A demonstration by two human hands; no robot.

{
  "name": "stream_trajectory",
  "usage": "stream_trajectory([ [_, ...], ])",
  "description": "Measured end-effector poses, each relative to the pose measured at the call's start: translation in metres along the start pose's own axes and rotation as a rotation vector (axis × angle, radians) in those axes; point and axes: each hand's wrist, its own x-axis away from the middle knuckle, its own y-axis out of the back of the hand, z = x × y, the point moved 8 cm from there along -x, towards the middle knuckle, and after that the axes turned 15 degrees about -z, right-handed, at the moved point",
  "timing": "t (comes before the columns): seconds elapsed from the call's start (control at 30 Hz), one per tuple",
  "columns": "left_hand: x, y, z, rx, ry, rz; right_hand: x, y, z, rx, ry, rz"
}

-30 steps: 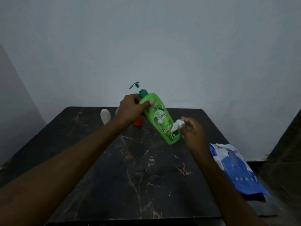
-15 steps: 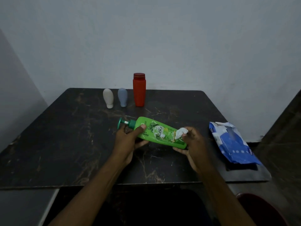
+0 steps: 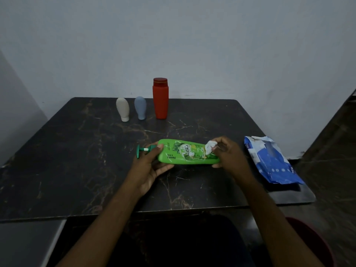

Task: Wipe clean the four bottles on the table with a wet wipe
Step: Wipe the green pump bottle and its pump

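While left hand (image 3: 148, 168) grips green bottle (image 3: 185, 152), right hand (image 3: 228, 155) presses wipe (image 3: 210, 148).

hidden and cut off

the green bottle (image 3: 185, 152) has its neck behind the left hand (image 3: 150, 166) and its base behind the right hand (image 3: 229, 157). small label print is unreadable. both forearms leave the bottom edge.

A bright green plastic pump bottle (image 3: 185, 152) with a printed label lies on its side above the table's middle, its dark green pump head pointing left, and a crumpled white wet wipe (image 3: 210, 149) is pressed on its base end. At the far edge a cream squeeze bottle (image 3: 123, 109) and a grey-blue squeeze bottle (image 3: 140, 107) stand side by side, seemingly cap-down. Just right of them a taller red plastic bottle (image 3: 160, 98) with a red cap stands upright.
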Motion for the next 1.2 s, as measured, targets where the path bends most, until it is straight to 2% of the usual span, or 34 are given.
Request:
stream_trajectory([
  [0.1, -0.001, 0.003, 0.005, 0.023, 0.021, -0.010, -0.001, 0.012, 0.005, 0.075, 0.130, -0.079],
  [0.27, -0.001, 0.008, 0.008, 0.073, 0.038, -0.020, 0.019, 0.034, 0.005, 0.154, 0.257, -0.313],
  [0.57, 0.001, 0.021, -0.004, 0.101, -0.020, 0.034, 0.034, 0.021, -0.009, 0.248, 0.289, -0.352],
  [0.97, -0.007, 0.038, -0.023, -0.396, -0.207, 0.048, 0.041, 0.010, -0.002, 0.378, 0.370, -0.377],
  [1.2, -0.003, 0.032, -0.024, -0.503, -0.294, 0.108, 0.040, 0.015, -0.011, 0.362, 0.328, -0.409],
])
